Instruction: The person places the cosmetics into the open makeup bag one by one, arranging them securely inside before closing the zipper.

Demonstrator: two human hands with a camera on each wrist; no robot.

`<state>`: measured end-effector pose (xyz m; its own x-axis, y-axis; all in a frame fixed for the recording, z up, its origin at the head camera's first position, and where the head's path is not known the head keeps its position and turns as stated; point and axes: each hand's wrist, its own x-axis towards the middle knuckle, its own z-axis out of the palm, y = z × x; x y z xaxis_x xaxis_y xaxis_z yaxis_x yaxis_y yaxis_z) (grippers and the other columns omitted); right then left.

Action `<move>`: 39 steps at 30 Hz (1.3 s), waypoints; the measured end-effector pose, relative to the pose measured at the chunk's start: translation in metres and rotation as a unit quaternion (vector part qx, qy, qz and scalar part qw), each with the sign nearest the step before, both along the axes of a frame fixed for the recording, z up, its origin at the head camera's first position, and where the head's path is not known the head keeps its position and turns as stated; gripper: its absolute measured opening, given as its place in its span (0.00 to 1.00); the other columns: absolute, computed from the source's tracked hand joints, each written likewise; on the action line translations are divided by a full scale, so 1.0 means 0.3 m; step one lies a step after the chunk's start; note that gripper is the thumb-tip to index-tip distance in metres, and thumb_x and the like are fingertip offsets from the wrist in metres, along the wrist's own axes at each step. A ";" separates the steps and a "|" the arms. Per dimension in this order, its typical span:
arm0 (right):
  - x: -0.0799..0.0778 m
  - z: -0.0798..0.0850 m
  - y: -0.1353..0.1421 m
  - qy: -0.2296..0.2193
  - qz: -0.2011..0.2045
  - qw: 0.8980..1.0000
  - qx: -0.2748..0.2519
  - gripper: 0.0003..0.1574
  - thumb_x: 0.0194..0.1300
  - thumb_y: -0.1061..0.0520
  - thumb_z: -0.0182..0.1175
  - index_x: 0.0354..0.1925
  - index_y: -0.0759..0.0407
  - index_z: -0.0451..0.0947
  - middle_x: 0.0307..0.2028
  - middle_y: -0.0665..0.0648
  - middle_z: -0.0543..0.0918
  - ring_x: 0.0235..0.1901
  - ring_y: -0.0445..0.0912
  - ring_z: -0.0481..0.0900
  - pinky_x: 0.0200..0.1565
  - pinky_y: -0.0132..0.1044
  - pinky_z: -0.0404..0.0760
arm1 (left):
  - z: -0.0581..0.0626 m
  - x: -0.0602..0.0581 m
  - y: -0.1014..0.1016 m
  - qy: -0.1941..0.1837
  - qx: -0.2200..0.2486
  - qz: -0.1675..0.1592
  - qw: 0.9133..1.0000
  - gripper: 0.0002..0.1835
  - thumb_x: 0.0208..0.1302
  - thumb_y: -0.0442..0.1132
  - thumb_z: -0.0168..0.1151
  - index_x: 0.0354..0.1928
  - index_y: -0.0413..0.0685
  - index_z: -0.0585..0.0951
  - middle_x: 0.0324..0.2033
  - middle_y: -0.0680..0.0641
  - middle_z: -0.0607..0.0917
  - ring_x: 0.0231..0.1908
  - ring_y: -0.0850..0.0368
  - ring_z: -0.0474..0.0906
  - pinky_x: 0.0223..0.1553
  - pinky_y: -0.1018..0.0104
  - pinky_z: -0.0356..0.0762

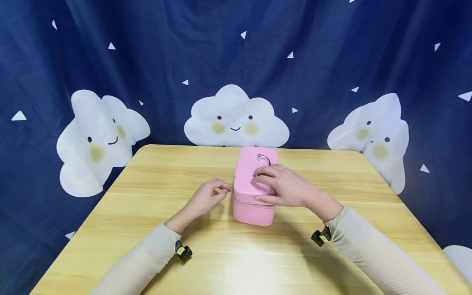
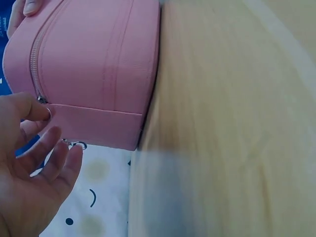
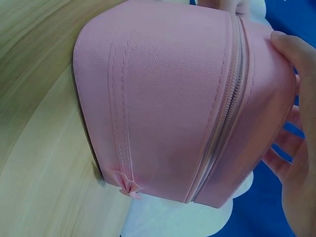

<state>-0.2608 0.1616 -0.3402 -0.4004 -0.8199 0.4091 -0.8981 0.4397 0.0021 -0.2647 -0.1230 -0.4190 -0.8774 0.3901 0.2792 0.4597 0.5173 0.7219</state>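
Note:
A pink case (image 1: 254, 211) with a zipper round its lid stands on the table. My left hand (image 1: 208, 197) is at its left side, thumb and forefinger pinching the small zipper pull (image 2: 48, 113). The slider (image 2: 41, 99) sits at a corner of the case, and the other left fingers are loosely bent beside it. My right hand (image 1: 285, 186) rests over the lid (image 1: 248, 174), fingers spread across the top and thumb on the near side above the zipper (image 3: 228, 106). A dark, curved handle (image 1: 264, 158) shows on the lid past the right fingers.
The wooden table (image 1: 166, 164) reaches back to a dark blue curtain (image 1: 155, 49) printed with white clouds. A small pink bow (image 3: 127, 186) sits low on the case. Both sleeved wrists carry small black cameras (image 1: 183, 250).

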 end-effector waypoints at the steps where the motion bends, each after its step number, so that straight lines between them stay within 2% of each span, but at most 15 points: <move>1: 0.001 0.002 0.000 0.000 0.000 1.000 -0.001 0.26 0.63 0.37 0.62 0.51 0.53 0.80 0.54 0.54 0.78 0.55 0.51 0.75 0.61 0.51 0.69 | 0.000 0.000 -0.002 0.000 0.002 -0.006 1.000 0.06 0.66 0.34 0.60 0.41 0.48 0.84 0.41 0.54 0.82 0.45 0.57 0.78 0.44 0.64 0.81; 7: -0.002 -0.003 0.001 0.007 0.002 1.000 -0.007 0.26 0.64 0.37 0.61 0.50 0.53 0.81 0.54 0.54 0.78 0.54 0.51 0.75 0.60 0.51 0.70 | 0.001 0.001 0.011 -0.043 0.035 -0.033 0.998 0.05 0.68 0.37 0.61 0.43 0.47 0.82 0.42 0.53 0.84 0.46 0.55 0.79 0.47 0.60 0.81; 13: -0.009 -0.016 0.000 0.008 0.003 1.000 -0.007 0.27 0.65 0.37 0.60 0.51 0.53 0.80 0.54 0.54 0.78 0.54 0.50 0.75 0.60 0.50 0.70 | -0.006 0.001 0.040 -0.042 0.044 -0.026 0.998 0.06 0.65 0.33 0.62 0.43 0.45 0.78 0.36 0.52 0.84 0.42 0.56 0.80 0.45 0.61 0.80; 15: -0.007 -0.016 -0.001 0.008 0.002 1.000 -0.008 0.27 0.64 0.36 0.60 0.51 0.53 0.81 0.54 0.54 0.78 0.54 0.50 0.75 0.60 0.49 0.70 | -0.009 0.000 0.044 -0.036 0.033 -0.017 0.999 0.05 0.65 0.33 0.61 0.42 0.45 0.79 0.34 0.53 0.84 0.40 0.57 0.79 0.43 0.62 0.80; 18: -0.006 -0.016 0.000 0.008 0.002 1.000 -0.010 0.27 0.64 0.37 0.60 0.51 0.53 0.81 0.54 0.54 0.78 0.55 0.50 0.75 0.60 0.49 0.70 | -0.014 -0.001 0.042 -0.016 -0.009 0.007 1.000 0.02 0.67 0.36 0.61 0.39 0.49 0.81 0.34 0.55 0.82 0.39 0.59 0.78 0.42 0.65 0.80; 21: -0.007 -0.018 0.001 0.010 0.002 1.000 -0.009 0.27 0.65 0.37 0.60 0.52 0.52 0.80 0.54 0.53 0.77 0.55 0.50 0.74 0.60 0.49 0.70 | -0.014 0.003 0.030 0.027 -0.062 0.018 0.998 0.02 0.67 0.39 0.61 0.36 0.51 0.82 0.37 0.55 0.81 0.39 0.60 0.77 0.41 0.66 0.80; 23: -0.008 -0.020 0.003 0.012 0.002 1.000 -0.007 0.27 0.65 0.37 0.60 0.54 0.51 0.80 0.55 0.53 0.77 0.55 0.50 0.74 0.60 0.49 0.70 | -0.011 0.010 0.018 0.073 -0.101 0.013 0.992 0.04 0.67 0.41 0.61 0.36 0.51 0.83 0.39 0.54 0.81 0.41 0.59 0.77 0.44 0.64 0.80; 25: -0.009 -0.021 0.004 0.014 0.003 1.000 -0.005 0.28 0.65 0.36 0.60 0.55 0.51 0.79 0.54 0.53 0.77 0.55 0.50 0.74 0.59 0.49 0.70 | -0.007 0.016 0.005 0.126 -0.138 -0.003 0.982 0.05 0.67 0.41 0.60 0.37 0.50 0.83 0.41 0.53 0.82 0.43 0.57 0.77 0.46 0.62 0.79; 28: -0.010 -0.020 0.004 0.018 0.002 1.000 0.000 0.29 0.64 0.35 0.60 0.56 0.50 0.79 0.54 0.53 0.77 0.55 0.50 0.74 0.58 0.48 0.70 | 0.003 0.025 -0.012 0.203 -0.181 -0.024 0.962 0.06 0.69 0.40 0.59 0.39 0.49 0.84 0.41 0.52 0.82 0.45 0.55 0.77 0.50 0.59 0.78; 30: -0.012 -0.020 0.004 0.021 0.003 1.000 0.002 0.29 0.64 0.35 0.60 0.55 0.50 0.80 0.54 0.53 0.77 0.54 0.50 0.74 0.57 0.48 0.71 | 0.014 0.028 -0.021 0.243 -0.191 -0.037 0.950 0.05 0.68 0.39 0.59 0.39 0.49 0.84 0.41 0.51 0.82 0.46 0.54 0.76 0.50 0.60 0.78; 34: -0.015 -0.019 0.001 0.026 0.001 1.000 0.005 0.29 0.64 0.34 0.59 0.55 0.49 0.80 0.53 0.53 0.77 0.53 0.50 0.75 0.55 0.48 0.71 | 0.044 0.037 -0.029 0.291 -0.192 -0.070 0.935 0.03 0.67 0.36 0.60 0.36 0.47 0.83 0.41 0.50 0.81 0.46 0.53 0.76 0.50 0.60 0.77; 39: -0.013 -0.018 -0.004 0.026 -0.004 1.000 0.005 0.28 0.65 0.34 0.59 0.54 0.49 0.80 0.52 0.53 0.77 0.52 0.49 0.75 0.54 0.47 0.71 | 0.069 0.067 -0.033 0.307 -0.203 -0.117 0.922 0.04 0.66 0.35 0.59 0.36 0.47 0.83 0.39 0.50 0.80 0.44 0.54 0.75 0.49 0.61 0.76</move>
